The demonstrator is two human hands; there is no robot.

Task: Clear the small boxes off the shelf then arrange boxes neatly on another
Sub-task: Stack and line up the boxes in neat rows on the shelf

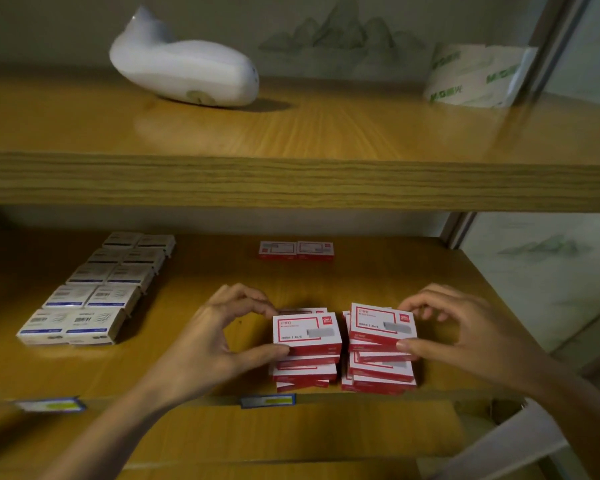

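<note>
Two stacks of small red-and-white boxes stand side by side near the front of the lower wooden shelf [326, 282]. My left hand [208, 337] pinches the top box of the left stack [307, 332] between thumb and fingers. On the right stack [381, 327], my right hand [461, 330] grips the top box the same way. Both stacks are uneven, with boxes skewed. Two more red-and-white boxes [297, 250] lie flat side by side at the back of this shelf.
Several white-and-blue boxes [94, 289] lie in two neat rows on the shelf's left. The upper shelf [291, 181] carries a white ceramic figure [184, 69] and a roll of tape [475, 76]. Blue price labels [267, 400] sit on the shelf's front edge.
</note>
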